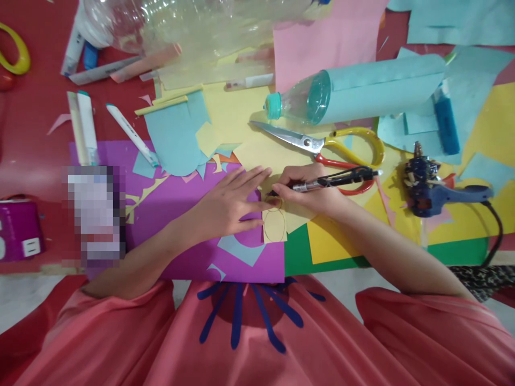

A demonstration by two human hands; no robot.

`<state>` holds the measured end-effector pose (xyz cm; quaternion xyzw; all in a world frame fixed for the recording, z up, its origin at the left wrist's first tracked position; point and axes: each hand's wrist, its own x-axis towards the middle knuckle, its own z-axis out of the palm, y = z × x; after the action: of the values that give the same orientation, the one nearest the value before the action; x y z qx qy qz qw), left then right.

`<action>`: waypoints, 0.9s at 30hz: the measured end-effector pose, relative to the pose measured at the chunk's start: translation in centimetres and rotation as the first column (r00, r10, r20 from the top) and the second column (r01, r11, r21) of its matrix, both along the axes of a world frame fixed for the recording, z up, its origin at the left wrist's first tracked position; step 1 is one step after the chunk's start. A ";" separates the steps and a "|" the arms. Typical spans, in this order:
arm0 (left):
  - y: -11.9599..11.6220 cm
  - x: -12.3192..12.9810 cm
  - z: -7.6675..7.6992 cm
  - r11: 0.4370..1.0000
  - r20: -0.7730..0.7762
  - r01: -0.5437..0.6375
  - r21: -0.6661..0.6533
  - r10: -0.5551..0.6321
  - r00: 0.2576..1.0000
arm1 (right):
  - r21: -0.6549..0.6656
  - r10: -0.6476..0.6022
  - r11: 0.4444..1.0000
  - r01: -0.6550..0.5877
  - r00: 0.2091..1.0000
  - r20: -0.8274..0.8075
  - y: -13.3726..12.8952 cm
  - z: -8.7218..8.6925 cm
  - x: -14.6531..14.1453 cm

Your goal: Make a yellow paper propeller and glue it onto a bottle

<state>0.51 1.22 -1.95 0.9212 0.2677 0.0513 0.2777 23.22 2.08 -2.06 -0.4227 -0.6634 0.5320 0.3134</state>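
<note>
The small yellow slip (274,230) lies on the surface in front of the person, over the right edge of the purple sheet (169,236), an oval outline drawn on it. The left hand (231,201) is spread flat, its grip closed on nothing, one fingertip resting on the slip's upper part. The right hand's grip (309,190) pinches the black pen (328,180) near its point, which sits close by that fingertip. The slip looks thin and very light, likely to skid or crease, so it is best pressed flat near a border, clear of the outline. The pen seems stiff, light and smooth; low on the barrel is a sound hold.
</note>
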 end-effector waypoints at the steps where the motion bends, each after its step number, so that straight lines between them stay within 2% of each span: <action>1: 0.0 0.0 0.0 1.000 0.001 -0.002 -0.002 0.002 1.000 | -0.004 0.000 1.000 0.000 1.000 0.006 0.0 0.1 0.0; 12: -0.1 0.1 0.4 0.999 -0.006 -0.027 -0.038 0.026 1.000 | -0.022 0.024 0.999 -0.023 0.999 0.036 0.2 0.2 0.1; 27: -0.2 -0.1 0.0 0.997 0.042 -0.050 -0.059 0.053 0.998 | -0.019 0.067 0.998 -0.066 0.997 0.045 0.2 0.1 0.2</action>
<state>0.39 1.04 -1.99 0.9042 0.2865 0.0707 0.3088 23.45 2.30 -1.92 -0.4151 -0.6794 0.5382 0.2766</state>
